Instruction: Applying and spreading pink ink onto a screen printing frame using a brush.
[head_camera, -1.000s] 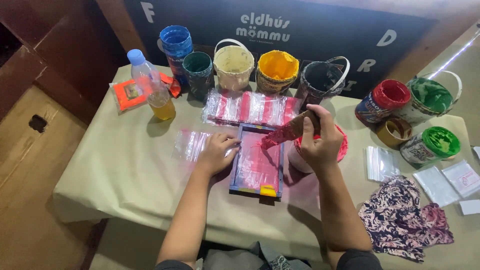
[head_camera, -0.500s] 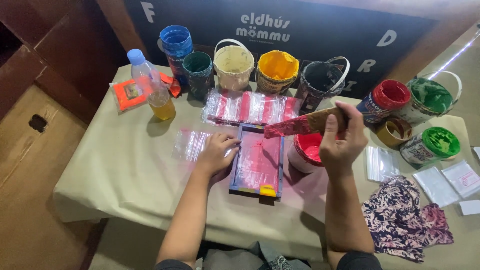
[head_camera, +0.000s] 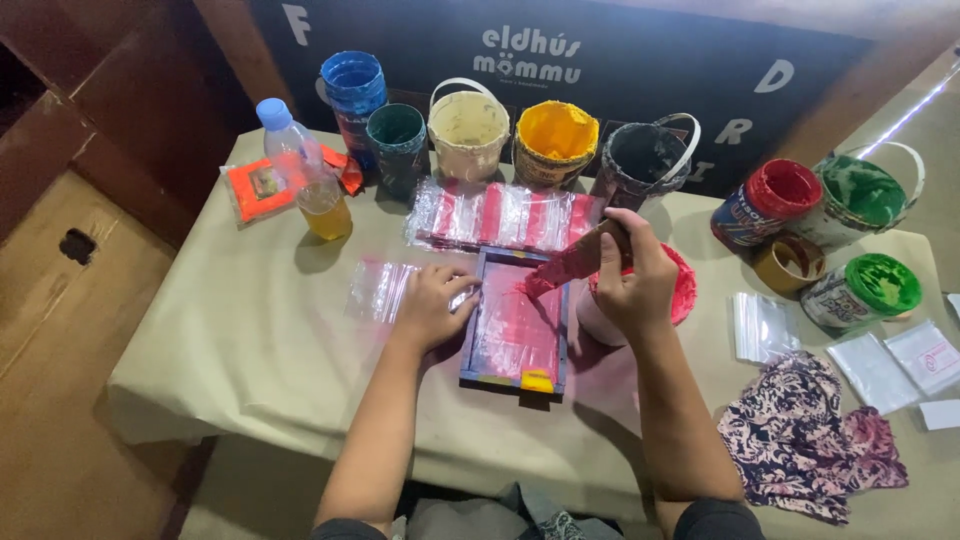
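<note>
Buckets (head_camera: 556, 140), apparently paint-filled, ring frame (head_camera: 515, 325) beneath hands (head_camera: 632, 280).

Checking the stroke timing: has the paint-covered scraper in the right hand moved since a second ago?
Yes. The scraper in the right hand has come down and left from above the red paint tub onto the printing frame.

Two bare forearms enter from the lower edge, uncovered from elbow to wrist. Left hand (head_camera: 430, 305) and right hand (head_camera: 635, 280) carry no gloves, rings, watch or bands. Short dark sleeves show at both upper arms. Grey-blue fabric, apparently the lap garment, sits between the elbows at the bottom edge
</note>
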